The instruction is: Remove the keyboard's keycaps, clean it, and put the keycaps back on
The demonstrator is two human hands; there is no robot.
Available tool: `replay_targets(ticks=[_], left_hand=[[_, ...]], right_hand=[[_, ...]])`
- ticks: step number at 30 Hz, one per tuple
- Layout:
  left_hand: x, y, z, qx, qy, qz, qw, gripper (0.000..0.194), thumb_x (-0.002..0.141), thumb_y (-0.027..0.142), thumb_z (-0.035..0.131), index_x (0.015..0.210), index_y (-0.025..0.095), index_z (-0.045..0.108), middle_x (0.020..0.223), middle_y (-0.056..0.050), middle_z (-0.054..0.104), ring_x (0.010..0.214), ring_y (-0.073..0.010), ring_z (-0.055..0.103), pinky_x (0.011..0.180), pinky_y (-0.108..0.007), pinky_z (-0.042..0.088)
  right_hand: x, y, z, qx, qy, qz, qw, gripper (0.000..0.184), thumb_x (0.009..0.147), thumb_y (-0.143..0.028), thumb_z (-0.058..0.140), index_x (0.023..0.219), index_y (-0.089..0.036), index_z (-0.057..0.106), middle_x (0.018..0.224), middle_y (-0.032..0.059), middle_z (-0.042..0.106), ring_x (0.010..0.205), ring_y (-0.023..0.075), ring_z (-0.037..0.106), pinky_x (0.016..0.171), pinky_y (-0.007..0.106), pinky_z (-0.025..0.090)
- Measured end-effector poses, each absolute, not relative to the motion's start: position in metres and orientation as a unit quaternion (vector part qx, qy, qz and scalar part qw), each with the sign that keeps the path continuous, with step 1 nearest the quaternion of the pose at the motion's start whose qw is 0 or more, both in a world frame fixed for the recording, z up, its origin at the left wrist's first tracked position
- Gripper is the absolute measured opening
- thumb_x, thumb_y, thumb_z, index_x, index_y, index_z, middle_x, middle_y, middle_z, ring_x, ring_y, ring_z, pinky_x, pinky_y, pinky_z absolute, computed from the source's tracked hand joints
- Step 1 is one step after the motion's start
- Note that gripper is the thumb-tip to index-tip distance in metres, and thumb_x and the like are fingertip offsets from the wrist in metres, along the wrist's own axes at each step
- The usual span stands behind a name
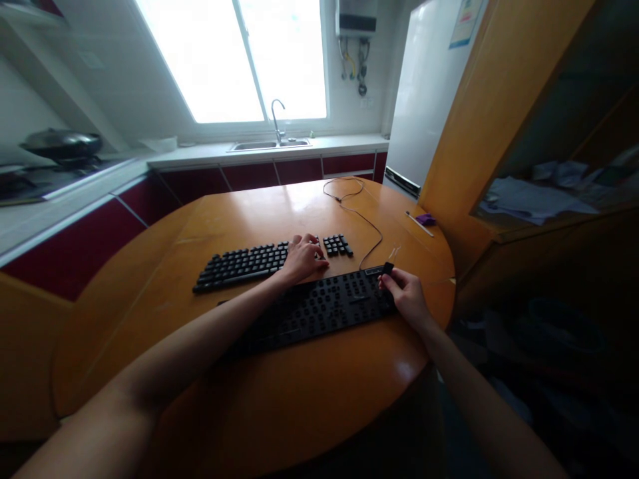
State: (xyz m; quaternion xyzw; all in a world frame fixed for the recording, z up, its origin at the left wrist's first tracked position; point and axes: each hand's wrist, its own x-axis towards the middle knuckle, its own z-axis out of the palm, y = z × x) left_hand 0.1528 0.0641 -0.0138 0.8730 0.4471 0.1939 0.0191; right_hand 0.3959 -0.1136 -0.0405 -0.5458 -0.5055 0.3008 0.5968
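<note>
My left hand (pixel 302 256) reaches over several loose black keycaps (pixel 249 259), which lie in keyboard rows on the table. Its fingers are bent and spread, with the tips down at the keycaps right of the main block. A smaller block of keycaps (pixel 338 245) sits just beyond its fingertips. In front lies a black keyboard base (pixel 329 303) with its keycaps off, partly behind my left forearm. My right hand (pixel 407 293) is closed on the black handle of a keycap puller (pixel 388 268), held above the base's right end. The puller's wire loops point up and away.
The round wooden table (pixel 319 392) carries the keyboard's cable (pixel 372 229), coiled toward the far edge. A white stick (pixel 420 225) and a small purple item (pixel 426 219) lie at the right. Beyond stand a sink counter (pixel 200 154), a fridge (pixel 424 86) and a wooden cabinet (pixel 474 113).
</note>
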Motion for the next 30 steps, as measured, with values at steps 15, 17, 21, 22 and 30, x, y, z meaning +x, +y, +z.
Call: replay_targets(ticks=[15,17,21,22,30], left_hand=[[0.236,-0.078,-0.012,0.942,0.21,0.204,0.162,0.024,0.083,0.039,0.077,0.098,0.021,0.073,0.097,-0.007,0.064,0.097,-0.0247,0.06,0.088,-0.036,0.052],[0.243,-0.079,-0.019,0.941,0.218,0.204,0.16,0.025,0.08,0.036,0.08,0.097,0.021,0.073,0.097,-0.007,0.065,0.097,-0.0251,0.061,0.086,-0.035,0.053],[0.248,-0.076,-0.027,0.936,0.212,0.221,0.172,0.014,0.084,0.029,0.076,0.091,0.019,0.073,0.096,-0.006,0.065,0.094,-0.0221,0.062,0.088,-0.032,0.052],[0.248,-0.076,-0.027,0.934,0.212,0.224,0.18,0.011,0.085,0.028,0.075,0.09,0.018,0.074,0.095,-0.006,0.065,0.093,-0.0211,0.062,0.087,-0.032,0.052],[0.251,-0.077,-0.027,0.913,0.222,0.236,0.248,0.009,0.086,0.025,0.072,0.087,0.016,0.074,0.092,-0.006,0.064,0.083,-0.017,0.062,0.078,-0.027,0.052]], right_hand=[[0.406,-0.11,-0.038,-0.55,-0.323,0.166,0.752,0.029,0.086,-0.045,0.063,0.077,-0.017,0.063,0.07,0.0043,0.064,0.065,0.0164,0.058,0.064,0.029,0.046],[0.404,-0.108,-0.039,-0.557,-0.33,0.181,0.74,0.032,0.085,-0.048,0.064,0.075,-0.017,0.063,0.069,0.0041,0.064,0.064,0.0166,0.058,0.063,0.029,0.046],[0.401,-0.105,-0.043,-0.555,-0.337,0.219,0.729,0.036,0.081,-0.052,0.066,0.073,-0.017,0.063,0.067,0.0026,0.063,0.062,0.0162,0.057,0.061,0.029,0.045],[0.401,-0.105,-0.044,-0.552,-0.339,0.227,0.727,0.035,0.08,-0.052,0.067,0.073,-0.017,0.063,0.067,0.0023,0.063,0.062,0.0161,0.057,0.061,0.029,0.045],[0.406,-0.104,-0.051,-0.549,-0.345,0.251,0.719,0.031,0.08,-0.047,0.069,0.073,-0.017,0.064,0.067,0.0018,0.063,0.063,0.016,0.057,0.062,0.028,0.045]])
